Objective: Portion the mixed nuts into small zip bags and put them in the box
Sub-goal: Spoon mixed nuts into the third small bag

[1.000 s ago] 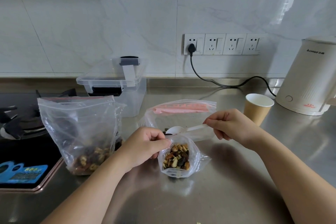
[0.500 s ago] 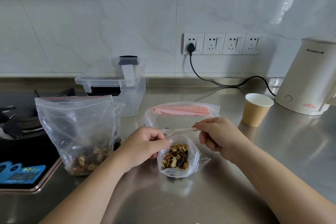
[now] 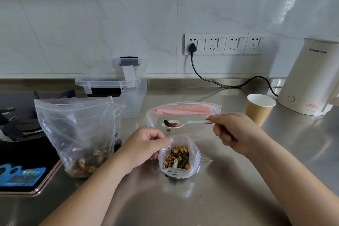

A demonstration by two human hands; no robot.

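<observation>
Left hand pinches small zip bag rim, frame centre; right hand grips spoon w/ nuts. I'd expect spillage if spoon tips before reaching bag mouth.

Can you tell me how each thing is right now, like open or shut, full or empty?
small zip bag: open, partly full of nuts
big nut bag: open, upright, nuts at the bottom
spoon: holds a few nuts
box: lid resting on top
paper cup: upright
plug: plugged in
left hand: pinches bag rim
right hand: holds spoon
</observation>
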